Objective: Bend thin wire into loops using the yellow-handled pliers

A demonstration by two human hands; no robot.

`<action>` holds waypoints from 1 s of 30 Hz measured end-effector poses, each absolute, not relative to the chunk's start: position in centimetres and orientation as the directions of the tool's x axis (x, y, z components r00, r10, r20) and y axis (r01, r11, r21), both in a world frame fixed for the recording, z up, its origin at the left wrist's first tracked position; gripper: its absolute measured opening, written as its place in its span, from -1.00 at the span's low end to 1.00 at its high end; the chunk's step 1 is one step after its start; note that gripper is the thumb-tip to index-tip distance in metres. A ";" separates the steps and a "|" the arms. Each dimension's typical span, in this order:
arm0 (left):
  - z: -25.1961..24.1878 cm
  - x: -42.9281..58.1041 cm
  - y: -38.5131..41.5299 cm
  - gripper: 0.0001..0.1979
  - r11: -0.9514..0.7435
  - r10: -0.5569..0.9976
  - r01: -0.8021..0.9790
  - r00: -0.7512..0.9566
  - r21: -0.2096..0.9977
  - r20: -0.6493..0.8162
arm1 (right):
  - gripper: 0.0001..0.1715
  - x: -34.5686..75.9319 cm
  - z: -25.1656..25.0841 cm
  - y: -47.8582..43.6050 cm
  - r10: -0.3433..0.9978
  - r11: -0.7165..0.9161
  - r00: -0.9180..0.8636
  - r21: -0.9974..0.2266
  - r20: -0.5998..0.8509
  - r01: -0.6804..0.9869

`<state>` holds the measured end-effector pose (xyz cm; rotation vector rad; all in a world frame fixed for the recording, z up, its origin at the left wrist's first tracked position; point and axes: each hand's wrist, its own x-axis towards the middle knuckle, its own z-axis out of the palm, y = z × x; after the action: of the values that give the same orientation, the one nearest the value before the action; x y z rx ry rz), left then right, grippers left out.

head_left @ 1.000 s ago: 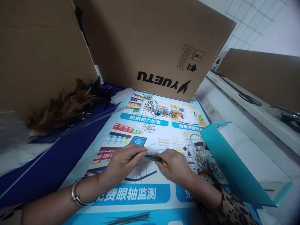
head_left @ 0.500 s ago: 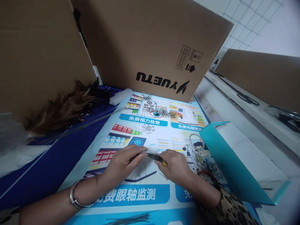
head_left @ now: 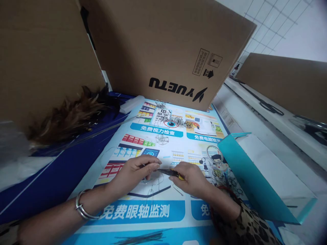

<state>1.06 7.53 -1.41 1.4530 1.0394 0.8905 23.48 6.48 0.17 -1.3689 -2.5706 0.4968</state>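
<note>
we hold the tip of our thumb and first finger together on our left hand (head_left: 138,170), pinching what looks like a thin wire (head_left: 162,179). part of the wire hangs in a loop just under our fingers, toward 6 o'clock. our right hand (head_left: 191,178) is curled around the yellow grips of the pliers (head_left: 167,172), and their dark nose points to 9 o'clock and meets our left fingertips. it is too small to tell if the nose bites the wire.

to do this bit well, we should pinch close to the nose so the wire can't spin. we should squeeze softly and turn our right wrist a little at a time. a hard yank could kink the wire, and our fingertips could get nipped, so we want them a bit back from the nose.

from our hands, a round wire ball (head_left: 162,139) sits at 12 o'clock, the straight wires (head_left: 141,237) lie near 7 o'clock, and the teal box (head_left: 247,173) stands at 3 o'clock. we should hold our sleeve away from the box.
</note>
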 end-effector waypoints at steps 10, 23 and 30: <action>-1.2 1.1 7.6 -0.82 0.014 0.929 0.084 0.368 0.996 -0.044 | -0.79 23.4 0.1 6.5 0.817 0.533 -0.577 -0.401 0.014 0.745; -1.0 1.1 7.7 -0.79 0.067 0.920 0.047 0.385 0.997 -0.080 | -0.71 23.7 0.1 6.9 0.780 0.530 -0.625 -0.511 -0.019 0.677; -1.0 1.1 7.7 -0.78 0.097 0.909 0.019 0.405 0.995 -0.096 | -0.78 23.5 0.2 6.6 0.789 0.534 -0.614 -0.498 0.003 0.683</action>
<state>1.14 7.74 -1.05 1.3050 0.9418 0.8305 23.46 6.61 0.17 -1.2428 -2.5452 0.6762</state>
